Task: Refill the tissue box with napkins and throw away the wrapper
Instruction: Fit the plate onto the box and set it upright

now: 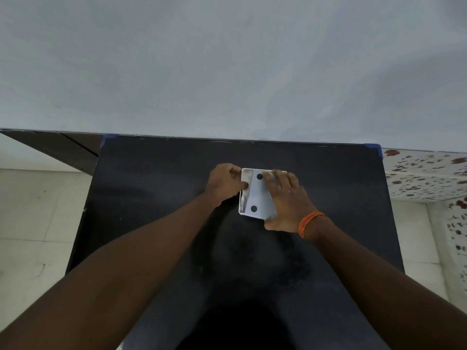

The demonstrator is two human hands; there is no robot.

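A small white tissue box point(243, 198) lies on the black table point(156, 198), toward its far side. A flat white panel point(259, 195) with two black dots rests slightly askew on top of the box, leaving a shiny strip uncovered on the left. My left hand point(225, 183) grips the box's left edge, thumb on the panel. My right hand point(285, 200) clasps the panel's right side, with fingers on top and thumb at the near corner. I see no napkins or wrapper.
The table stands against a pale blue-grey wall point(227, 72), with blue tape on its far corners point(376, 149). Light floor tiles point(32, 223) lie to the left. A flower-patterned surface point(427, 173) is on the right. An orange band point(309, 223) circles my right wrist.
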